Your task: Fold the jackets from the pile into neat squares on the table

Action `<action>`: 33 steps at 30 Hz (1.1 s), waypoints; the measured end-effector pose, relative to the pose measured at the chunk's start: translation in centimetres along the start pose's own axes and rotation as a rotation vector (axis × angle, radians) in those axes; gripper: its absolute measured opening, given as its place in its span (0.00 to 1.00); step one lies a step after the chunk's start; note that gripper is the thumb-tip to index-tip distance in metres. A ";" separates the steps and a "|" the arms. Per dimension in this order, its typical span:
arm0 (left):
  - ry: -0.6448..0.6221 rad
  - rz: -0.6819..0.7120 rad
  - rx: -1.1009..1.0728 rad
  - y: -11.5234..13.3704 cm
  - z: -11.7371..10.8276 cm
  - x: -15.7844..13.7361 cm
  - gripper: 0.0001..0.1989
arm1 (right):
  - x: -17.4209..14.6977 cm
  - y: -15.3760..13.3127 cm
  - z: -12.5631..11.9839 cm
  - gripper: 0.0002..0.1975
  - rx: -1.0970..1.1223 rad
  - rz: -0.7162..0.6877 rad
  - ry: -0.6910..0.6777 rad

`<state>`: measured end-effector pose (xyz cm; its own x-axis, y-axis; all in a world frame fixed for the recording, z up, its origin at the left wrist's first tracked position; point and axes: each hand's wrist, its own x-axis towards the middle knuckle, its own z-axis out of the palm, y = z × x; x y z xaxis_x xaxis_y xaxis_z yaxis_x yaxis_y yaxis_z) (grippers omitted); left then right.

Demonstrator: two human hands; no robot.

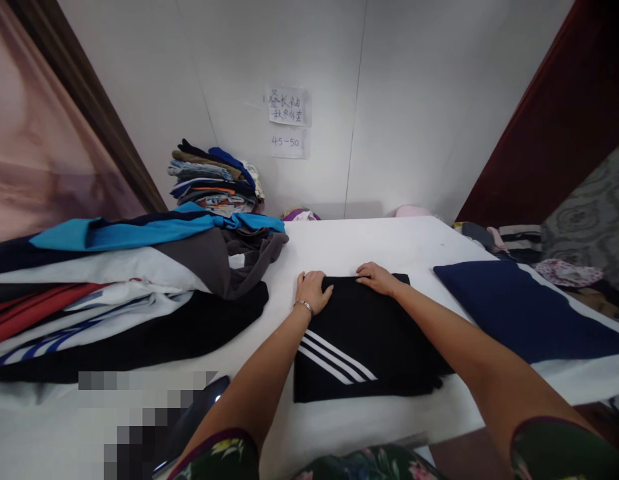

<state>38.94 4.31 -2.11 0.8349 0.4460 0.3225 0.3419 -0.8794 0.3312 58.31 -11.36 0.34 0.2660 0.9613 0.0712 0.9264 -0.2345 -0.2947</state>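
A folded black garment with three slanting white stripes (349, 327) lies flat on the white table in front of me. My left hand (312, 292) rests on its far left corner, thumb out to the side and the fingers reaching the edge. Along the far edge, toward the right, my right hand (379, 279) touches the cloth with bent fingers and the thumb set apart. Some of the garment's right side is hidden under my right forearm.
Loose long-sleeved clothes (114, 287) are heaped on the left, before a stack of folded clothes (214, 177). A folded navy garment (519, 310) lies on the right of the white table (369, 240). Handwritten paper signs (289, 123) hang on the wall. A dark phone-like object (199, 410) lies near my left forearm.
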 end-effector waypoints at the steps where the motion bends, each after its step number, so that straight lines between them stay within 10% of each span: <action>1: -0.015 -0.039 -0.009 -0.2 0.0 0.2 0.19 | -0.1 0.0 0.1 0.16 -0.002 0.009 0.004; 17: -0.294 -0.277 0.048 -1.3 -0.5 3.3 0.25 | -1.4 4.0 0.0 0.20 -0.206 0.311 -0.006; 33: -0.155 -0.407 0.064 -1.6 0.4 2.4 0.14 | -0.4 4.3 0.6 0.21 -0.234 0.418 0.006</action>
<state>40.57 6.77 -2.21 0.6799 0.7323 0.0383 0.6783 -0.6480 0.3465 62.02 -12.68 -1.53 0.6298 0.7768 -0.0020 0.7744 -0.6280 -0.0769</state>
